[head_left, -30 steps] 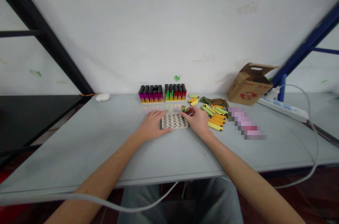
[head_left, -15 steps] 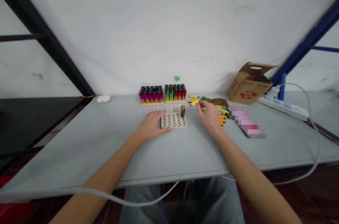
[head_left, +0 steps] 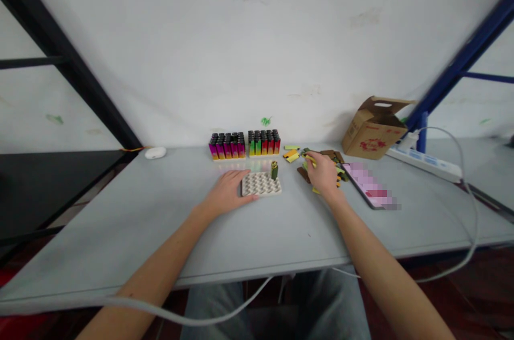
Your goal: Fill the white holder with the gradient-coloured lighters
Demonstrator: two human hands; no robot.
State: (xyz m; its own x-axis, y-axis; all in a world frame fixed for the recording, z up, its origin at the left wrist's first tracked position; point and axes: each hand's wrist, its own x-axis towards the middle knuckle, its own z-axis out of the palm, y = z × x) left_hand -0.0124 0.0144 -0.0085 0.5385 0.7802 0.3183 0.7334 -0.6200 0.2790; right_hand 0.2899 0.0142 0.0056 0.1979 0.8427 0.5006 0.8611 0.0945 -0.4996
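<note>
A white tray with rows of holes (head_left: 261, 184) lies flat on the grey table, and one dark green lighter (head_left: 274, 170) stands upright at its back right. My left hand (head_left: 229, 191) grips the tray's left end between thumb and fingers. Over the pile of loose lighters to the right, my right hand (head_left: 322, 170) pinches a yellow lighter (head_left: 309, 159). Brown lighters (head_left: 332, 155) and others in green and orange lie around and partly under that hand.
Behind the tray stand a block of purple lighters (head_left: 227, 147) and a block of green and red ones (head_left: 264, 143). Two yellow-orange lighters (head_left: 291, 156) lie nearby. Rightward are a phone (head_left: 367, 184), an open carton (head_left: 373, 134) and a power strip (head_left: 425, 163); a white case (head_left: 155, 153) sits left.
My right hand has moved slightly right over the pile, and a yellow lighter now shows at its fingertips. Brown lighters left of the hand have come into view. My left hand still holds the tray.
</note>
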